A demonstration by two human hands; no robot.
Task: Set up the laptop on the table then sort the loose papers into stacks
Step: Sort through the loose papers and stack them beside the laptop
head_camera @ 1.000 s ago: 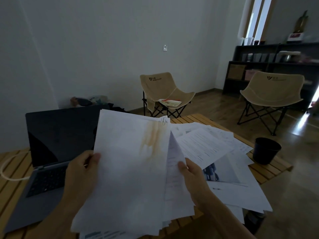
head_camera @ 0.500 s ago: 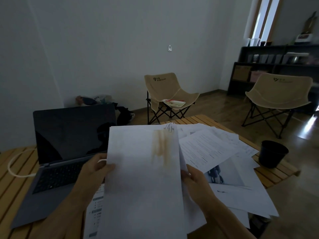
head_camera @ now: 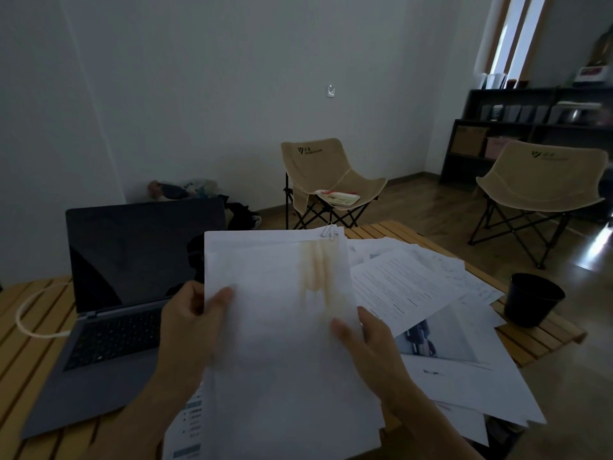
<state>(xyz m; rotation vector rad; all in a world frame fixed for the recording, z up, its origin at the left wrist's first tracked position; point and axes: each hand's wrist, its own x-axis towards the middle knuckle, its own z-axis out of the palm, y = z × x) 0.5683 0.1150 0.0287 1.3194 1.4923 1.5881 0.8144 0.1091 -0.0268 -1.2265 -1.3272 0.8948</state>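
The slatted wooden table carries an open laptop and scattered papers.

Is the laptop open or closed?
Open. The laptop sits on the wooden table with its lid raised, so the keyboard shows. The screen is dark; whether it is powered on, I cannot tell.

open dark-screened laptop, stained held sheaf, scattered papers

The beige fabric folding chair by the wall bore a dark logo and the words "SITER CLEAR" on its backrest. Print on the second beige chair and the white papers was illegible.
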